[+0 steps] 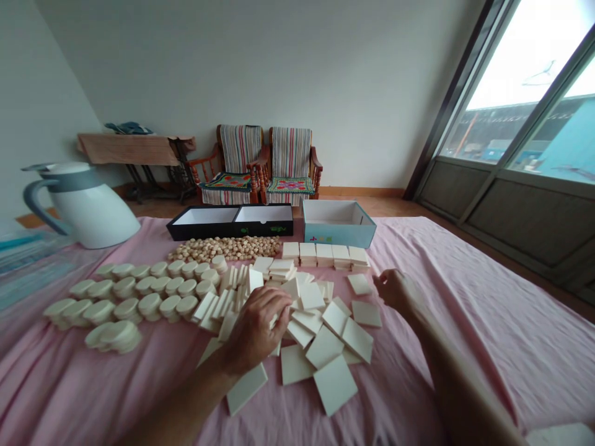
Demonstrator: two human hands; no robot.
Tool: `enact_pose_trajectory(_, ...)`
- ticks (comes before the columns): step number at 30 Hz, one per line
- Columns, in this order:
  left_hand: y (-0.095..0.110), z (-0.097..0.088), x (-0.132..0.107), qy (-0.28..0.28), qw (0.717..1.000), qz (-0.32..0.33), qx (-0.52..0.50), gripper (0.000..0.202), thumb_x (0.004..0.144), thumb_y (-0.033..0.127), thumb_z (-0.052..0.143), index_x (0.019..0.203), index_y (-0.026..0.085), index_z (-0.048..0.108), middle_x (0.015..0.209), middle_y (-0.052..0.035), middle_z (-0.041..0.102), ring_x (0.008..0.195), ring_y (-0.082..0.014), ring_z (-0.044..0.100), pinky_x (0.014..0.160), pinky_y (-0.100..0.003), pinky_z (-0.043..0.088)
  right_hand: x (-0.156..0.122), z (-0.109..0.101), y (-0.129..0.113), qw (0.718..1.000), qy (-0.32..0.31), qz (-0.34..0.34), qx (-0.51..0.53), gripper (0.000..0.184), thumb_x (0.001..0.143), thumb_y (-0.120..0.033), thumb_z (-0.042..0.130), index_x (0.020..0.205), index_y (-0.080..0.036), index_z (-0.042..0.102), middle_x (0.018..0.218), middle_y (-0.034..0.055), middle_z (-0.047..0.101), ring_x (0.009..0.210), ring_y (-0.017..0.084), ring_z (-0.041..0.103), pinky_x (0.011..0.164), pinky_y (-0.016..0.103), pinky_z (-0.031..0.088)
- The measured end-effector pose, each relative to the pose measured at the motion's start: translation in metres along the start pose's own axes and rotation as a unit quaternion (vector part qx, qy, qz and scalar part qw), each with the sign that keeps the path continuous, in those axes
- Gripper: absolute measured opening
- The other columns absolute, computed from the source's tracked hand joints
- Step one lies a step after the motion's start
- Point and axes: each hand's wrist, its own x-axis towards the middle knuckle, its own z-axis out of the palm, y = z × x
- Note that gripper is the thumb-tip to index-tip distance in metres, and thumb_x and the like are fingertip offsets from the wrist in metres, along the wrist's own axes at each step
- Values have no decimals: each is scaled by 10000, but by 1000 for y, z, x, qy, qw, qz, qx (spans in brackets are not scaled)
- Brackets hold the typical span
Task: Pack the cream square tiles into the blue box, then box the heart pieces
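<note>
- While the left hand (260, 325) lies palm down on the heap of loose square tiles (325, 356), its fingers bend over the tiles at the heap's left side and touch them. Whether they have gripped one cannot be told.
- The right hand (394, 288) is at the heap's far right edge, blurred, with its fingers loosely curled. It is just beside a single tile (359, 284) lying flat and apart from the rest. Whether it holds anything cannot be told.
- The heap sits in the middle of a pink cloth (465, 322), with the pale tiles overlapping at all angles.
- Just left of the left hand, leaning tiles (223, 303) stand on edge in a slanted row.
- Behind the heap is a row of neat tile stacks (325, 254), side by side, just in front of a blue box (337, 235).
- To the left, rounded white pieces (139, 291) lie in rows, some of them stacked.
- Behind them is a flat patch of small wooden beads (223, 248).
- A black box (232, 230) with two open white compartments stands behind the beads, just left of the open blue box.
- A white jug (83, 207) with a grey handle stands at the far left of the cloth.
- Against the back wall are two striped chairs (260, 164) and a side table (130, 148). A big window (534, 93) fills the right.
</note>
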Motion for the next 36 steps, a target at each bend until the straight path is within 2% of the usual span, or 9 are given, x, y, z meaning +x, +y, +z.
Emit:
enact_pose_trajectory(3, 0, -1, 1, 0, 1000, -1, -1, 152, 838, 87, 503, 866, 175, 624, 863, -49, 672, 874, -182, 613, 814, -350, 503, -3, 6, -4, 999, 22, -3, -31, 232, 819, -403, 514, 834, -179, 573, 795, 97, 682, 702, 213, 644, 590, 297, 440)
enact_pose_trajectory(6, 1, -2, 2, 2, 1000, 0, 3, 154, 835, 92, 502, 857, 177, 629, 856, -51, 673, 867, -182, 618, 810, -350, 507, -8, 12, -18, 997, 20, -36, -70, 315, 775, -427, 576, 957, -172, 545, 935, 117, 651, 853, 234, 622, 671, 302, 440)
enact_pose_trajectory(12, 1, -4, 3, 3, 1000, 1, 15, 154, 833, 93, 499, 839, 178, 628, 838, -50, 673, 853, -188, 620, 802, -354, 512, -13, 17, -36, 992, 15, -13, -122, 320, 796, -417, 544, 949, -136, 542, 927, 169, 624, 833, 264, 609, 651, 318, 434)
enact_pose_trajectory(18, 0, -4, 1, -8, 1000, -1, 19, 145, 845, 92, 499, 870, 173, 618, 858, -57, 667, 883, -202, 605, 823, -376, 503, -5, 9, -28, 996, 20, -26, -80, 309, 792, -396, 549, 947, -129, 559, 929, 161, 619, 832, 264, 599, 661, 335, 450)
enact_pose_trajectory(22, 2, -7, 1, -9, 1000, 0, 16, 140, 847, 93, 504, 883, 168, 617, 864, -56, 663, 887, -198, 599, 829, -372, 498, -13, -16, -18, 979, -128, -150, 50, 158, 778, -324, 569, 849, -184, 583, 846, 60, 627, 748, 180, 583, 687, 297, 468)
enact_pose_trajectory(24, 2, -8, 2, -5, 1000, 2, 17, 138, 846, 93, 508, 888, 168, 616, 866, -54, 662, 881, -194, 597, 825, -364, 498, -22, -29, -18, 951, -200, -223, 77, 246, 720, -328, 644, 924, -198, 599, 940, 62, 628, 846, 189, 585, 764, 304, 474)
enact_pose_trajectory(27, 2, -9, 2, -4, 1000, 2, 19, 135, 842, 93, 514, 893, 168, 615, 870, -51, 658, 881, -190, 596, 821, -357, 495, -34, -40, -21, 936, -235, -258, 58, 355, 665, -325, 701, 980, -204, 593, 1025, 82, 609, 946, 214, 568, 833, 318, 461)
enact_pose_trajectory(32, 0, -10, 1, -8, 1000, -4, 16, 135, 841, 92, 518, 900, 167, 614, 881, -50, 652, 889, -187, 590, 817, -350, 492, -32, -33, -22, 958, -181, -221, 17, 268, 687, -291, 654, 923, -190, 579, 932, 81, 616, 842, 209, 574, 775, 321, 458)
enact_pose_trajectory(36, -1, -9, 0, -7, 1000, -9, 12, 128, 844, 98, 521, 895, 168, 615, 884, -49, 654, 889, -186, 590, 824, -351, 487, -15, -18, -19, 995, -47, -89, 0, 283, 732, -363, 596, 928, -162, 560, 906, 89, 600, 773, 197, 570, 687, 297, 445)
